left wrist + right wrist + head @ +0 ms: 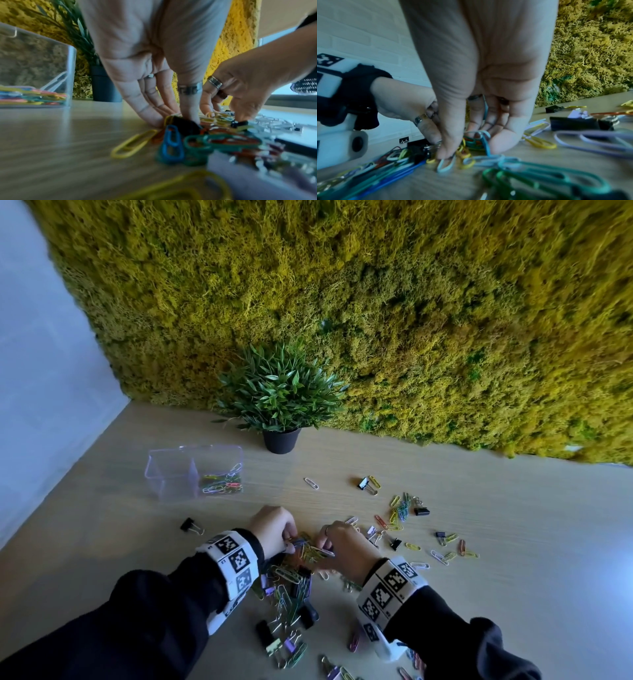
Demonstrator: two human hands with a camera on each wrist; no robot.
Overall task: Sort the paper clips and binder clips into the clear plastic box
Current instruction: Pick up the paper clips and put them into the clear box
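Note:
The clear plastic box (161,474) stands at the far left of the wooden table; its right compartment holds coloured paper clips (222,482). A dense pile of paper clips and binder clips (287,587) lies between my wrists. My left hand (289,539) points its fingers down at the pile's far edge, and thumb and fingers pinch a black binder clip (184,126). Close to its right, my right hand (323,544) curls round a small bunch of coloured paper clips (476,140), with the thumb (444,151) pressing on them.
A potted plant (279,402) stands behind the box against a moss wall (428,302). More clips are scattered to the right (400,511), and a lone black binder clip (190,525) lies at the left. A white wall (41,371) borders the table's left side.

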